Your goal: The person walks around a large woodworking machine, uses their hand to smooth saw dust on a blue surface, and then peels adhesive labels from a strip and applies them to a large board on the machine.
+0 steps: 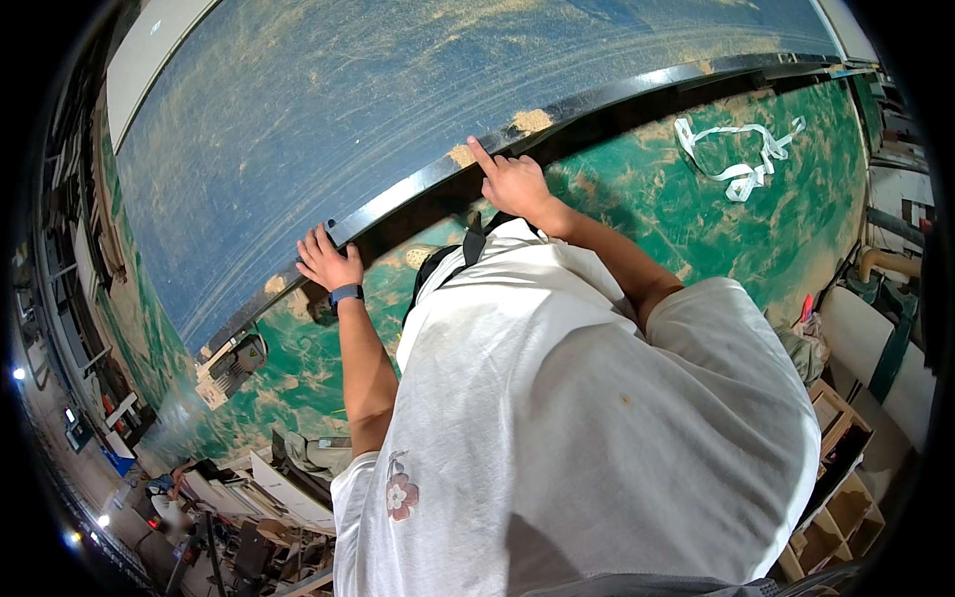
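A wide blue-grey table (398, 70), dusted with sawdust, has a shiny metal rail (393, 202) along its near edge. My left hand (330, 261) rests on this edge with its fingers spread, next to a small black knob (331, 223) at the end of the rail. A watch (346, 293) is on that wrist. Farther right along the rail, my right hand (517, 185) lies at the edge, holding nothing. Its index finger stretches out onto the metal by a small patch of sawdust (462, 155), while the other fingers bend over the edge.
A motor (234, 369) sits below the table's left end. On the dusty green floor (637, 199) lies a tangled white strap (741, 159). Boards (234, 488) are stacked at lower left, wooden boxes (851, 512) stand at lower right. A person (174, 512) is far off at lower left.
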The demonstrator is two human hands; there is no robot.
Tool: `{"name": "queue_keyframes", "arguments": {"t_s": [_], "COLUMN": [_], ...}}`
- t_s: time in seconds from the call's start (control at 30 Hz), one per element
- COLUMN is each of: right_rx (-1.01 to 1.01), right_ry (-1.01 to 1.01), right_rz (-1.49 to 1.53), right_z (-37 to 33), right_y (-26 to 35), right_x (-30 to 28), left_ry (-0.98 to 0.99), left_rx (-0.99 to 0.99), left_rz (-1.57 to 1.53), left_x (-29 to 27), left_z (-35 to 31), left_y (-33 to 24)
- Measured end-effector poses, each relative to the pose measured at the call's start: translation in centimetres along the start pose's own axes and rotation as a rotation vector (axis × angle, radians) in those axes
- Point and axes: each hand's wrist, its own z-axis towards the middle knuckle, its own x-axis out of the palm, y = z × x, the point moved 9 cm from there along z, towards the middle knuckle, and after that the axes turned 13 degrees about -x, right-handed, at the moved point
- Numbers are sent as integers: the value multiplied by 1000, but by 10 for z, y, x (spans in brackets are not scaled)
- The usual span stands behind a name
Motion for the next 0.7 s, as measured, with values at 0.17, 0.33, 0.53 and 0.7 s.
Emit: {"name": "queue_keyframes", "arguments": {"t_s": [0.17,0.33,0.53,0.7], "right_rx": [-24,-42,-55,-80], "right_ry": [-41,3,58,96], "right_rz": [15,11,28,38], "right_z": [0,1,4,5], "right_y": [4,6,11,15], "right_x": [-1,7,6,7], "left_ry": [1,-5,-4,-1], "left_rx": [5,15,9,9], "left_rz": [-3,-17,-9,-17], "left_x": [0,0,2,1], "left_z": [0,0,0,1], "left_y": [1,1,2,1]}}
